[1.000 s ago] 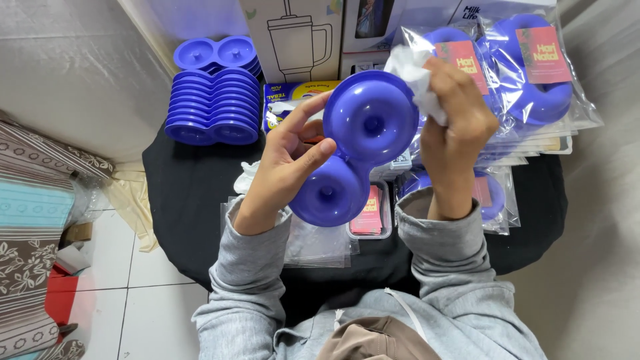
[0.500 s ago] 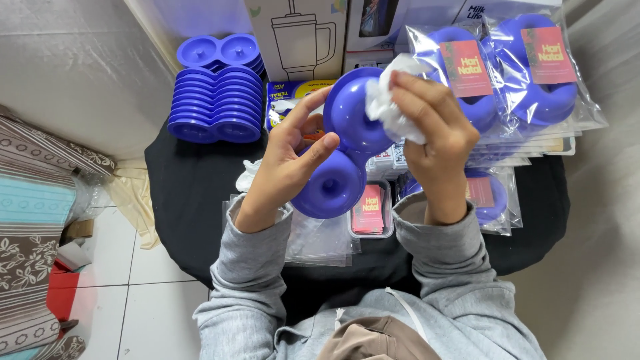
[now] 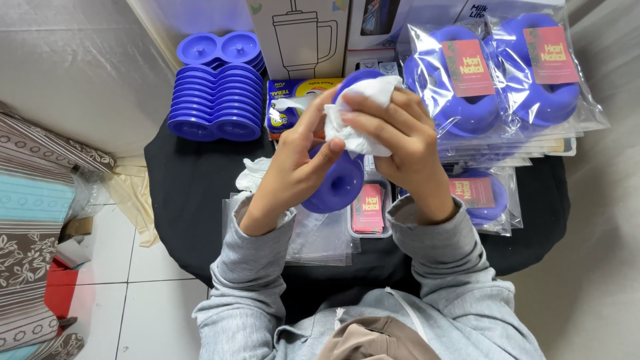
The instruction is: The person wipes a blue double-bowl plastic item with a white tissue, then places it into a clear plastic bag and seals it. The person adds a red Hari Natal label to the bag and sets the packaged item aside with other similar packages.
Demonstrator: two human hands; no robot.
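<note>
Left hand [image 3: 293, 167] grips the blue double-ring mould [image 3: 337, 183] steady above the bench [image 3: 193, 180] while right hand [image 3: 400, 143] presses a white tissue [image 3: 357, 117] against it.

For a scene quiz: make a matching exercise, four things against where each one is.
Things:
1. white tissue
2. blue tray stack
3. bagged blue trays
4. clear empty bags

Places:
A. far left of the black table
B. flat on the table, under the left forearm
C. in the right hand, pressed on the held blue tray
D. piled at the far right of the table

Pairs: 1-C, 2-A, 3-D, 4-B
</note>
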